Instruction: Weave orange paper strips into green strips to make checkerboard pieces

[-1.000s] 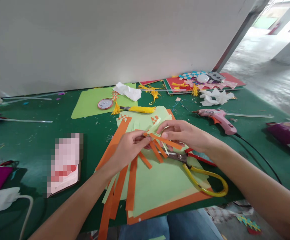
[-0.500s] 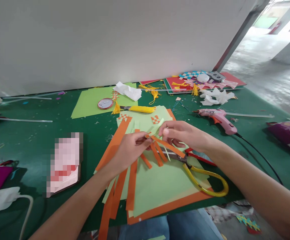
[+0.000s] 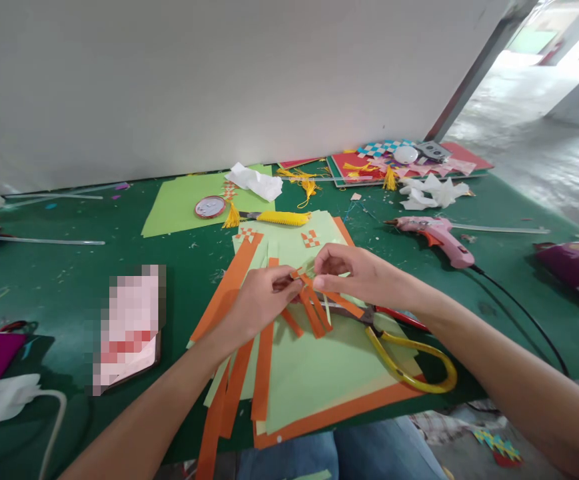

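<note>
fingers of both hands (left hand (image 3: 262, 303), right hand (image 3: 356, 273)) pinched on orange paper strips (image 3: 314, 310)

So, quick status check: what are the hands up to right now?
Left hand and right hand both pinching the orange paper strips. Strips held above the green paper. Scissors just under the right wrist.

Desk (image 3: 69, 280): green, littered with scraps.
Glue gun (image 3: 436, 235): pink, right of centre, lying flat.
Scissors (image 3: 404, 347): yellow handles, near right, on paper sheets.
Tape roll (image 3: 210, 207): far, on a light-green sheet (image 3: 179, 207).
Tassels (image 3: 304, 183): yellow, far.
</note>
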`<state>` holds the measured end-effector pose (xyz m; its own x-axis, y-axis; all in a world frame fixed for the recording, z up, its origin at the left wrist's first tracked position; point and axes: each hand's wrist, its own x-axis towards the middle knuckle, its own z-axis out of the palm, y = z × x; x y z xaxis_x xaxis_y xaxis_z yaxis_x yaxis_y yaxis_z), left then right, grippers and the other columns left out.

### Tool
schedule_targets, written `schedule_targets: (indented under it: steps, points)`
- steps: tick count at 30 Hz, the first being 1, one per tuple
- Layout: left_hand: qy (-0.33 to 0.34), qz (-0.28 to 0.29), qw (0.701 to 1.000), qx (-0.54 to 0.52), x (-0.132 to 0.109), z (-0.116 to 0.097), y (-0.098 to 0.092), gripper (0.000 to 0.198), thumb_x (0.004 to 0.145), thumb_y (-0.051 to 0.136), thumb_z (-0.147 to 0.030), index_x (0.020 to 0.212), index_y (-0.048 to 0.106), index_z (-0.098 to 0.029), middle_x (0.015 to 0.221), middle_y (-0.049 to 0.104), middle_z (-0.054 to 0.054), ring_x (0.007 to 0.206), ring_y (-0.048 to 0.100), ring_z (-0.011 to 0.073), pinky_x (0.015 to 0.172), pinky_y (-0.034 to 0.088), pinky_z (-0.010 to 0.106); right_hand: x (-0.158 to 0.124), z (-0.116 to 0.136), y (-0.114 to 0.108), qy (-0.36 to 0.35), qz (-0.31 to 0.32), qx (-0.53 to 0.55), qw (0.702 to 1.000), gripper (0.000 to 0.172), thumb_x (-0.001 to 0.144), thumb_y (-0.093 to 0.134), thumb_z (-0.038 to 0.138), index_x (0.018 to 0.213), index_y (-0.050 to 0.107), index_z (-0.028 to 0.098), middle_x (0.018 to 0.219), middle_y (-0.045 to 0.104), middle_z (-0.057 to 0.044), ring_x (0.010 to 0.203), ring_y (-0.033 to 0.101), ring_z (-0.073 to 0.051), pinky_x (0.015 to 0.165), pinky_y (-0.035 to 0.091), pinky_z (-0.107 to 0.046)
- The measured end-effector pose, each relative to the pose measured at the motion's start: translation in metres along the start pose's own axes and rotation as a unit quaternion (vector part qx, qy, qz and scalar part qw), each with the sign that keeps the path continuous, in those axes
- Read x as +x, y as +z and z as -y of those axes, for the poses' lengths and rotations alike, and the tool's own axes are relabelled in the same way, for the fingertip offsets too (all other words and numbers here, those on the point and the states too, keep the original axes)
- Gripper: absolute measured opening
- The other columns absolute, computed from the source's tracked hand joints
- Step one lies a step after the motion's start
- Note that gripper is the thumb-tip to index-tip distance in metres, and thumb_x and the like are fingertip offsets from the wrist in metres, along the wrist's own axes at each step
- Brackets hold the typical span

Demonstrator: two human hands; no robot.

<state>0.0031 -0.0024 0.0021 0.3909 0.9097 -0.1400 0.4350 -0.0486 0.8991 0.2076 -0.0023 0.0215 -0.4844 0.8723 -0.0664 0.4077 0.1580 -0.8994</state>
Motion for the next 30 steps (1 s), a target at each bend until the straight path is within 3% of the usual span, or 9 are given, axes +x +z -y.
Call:
schedule_targets:
  steps: [5,13,17,24,30]
  points:
    - [0.005,0.010,1.000,0.003,0.0006,0.0017,0.0001,0.023,0.085,0.056,-0.032,0.066,0.054,-0.018,0.065,0.061,-0.002,0.065,0.063,0.0147,0.055,0.042,0.022,-0.0014,0.0030,0.0038,0.015,-0.018,-0.064,0.998,0.032,0.076,0.069,0.045,0.090,0.053,0.020,0.086,0.063,-0.002,0.073,0.059,-0.015,0.063,0.045,-0.027]
    - [0.011,0.019,1.000,0.001,0.0002,0.0053,0.0007,0.021,0.086,0.056,-0.033,0.072,0.059,-0.018,0.070,0.065,0.000,0.070,0.068,0.0183,0.063,0.049,0.025,-0.0039,-0.0014,0.0094,-0.041,-0.038,-0.106,0.993,0.019,0.077,0.063,0.020,0.093,0.052,0.022,0.091,0.063,0.001,0.076,0.058,-0.011,0.063,0.045,-0.022]
    - [0.011,0.020,1.000,0.008,0.0010,0.0039,0.0003,0.023,0.086,0.056,-0.035,0.071,0.057,-0.018,0.069,0.064,0.000,0.071,0.069,0.0190,0.060,0.048,0.025,-0.0036,-0.0032,0.0104,-0.047,-0.058,-0.076,0.994,0.013,0.080,0.057,0.015,0.090,0.052,0.022,0.082,0.065,0.002,0.070,0.061,-0.011,0.062,0.045,-0.022]
    - [0.019,0.020,1.000,0.005,-0.0005,0.0033,-0.0004,0.025,0.085,0.058,-0.038,0.072,0.061,-0.018,0.070,0.067,0.002,0.069,0.067,0.0185,0.060,0.049,0.026,-0.0024,0.0008,0.0061,0.020,-0.042,0.025,0.999,0.007,0.085,0.052,0.016,0.090,0.053,0.021,0.065,0.065,0.005,0.057,0.064,-0.011,0.059,0.045,-0.022]
    - [-0.011,0.028,0.998,-0.046,0.0010,0.0010,-0.0013,0.027,0.084,0.062,-0.038,0.068,0.057,-0.017,0.067,0.063,0.000,0.072,0.069,0.0182,0.062,0.049,0.024,0.0022,0.0050,0.0024,0.073,-0.006,0.130,0.989,0.006,0.082,0.055,0.021,0.086,0.057,0.018,0.077,0.064,0.000,0.057,0.065,-0.013,0.042,0.038,-0.020]
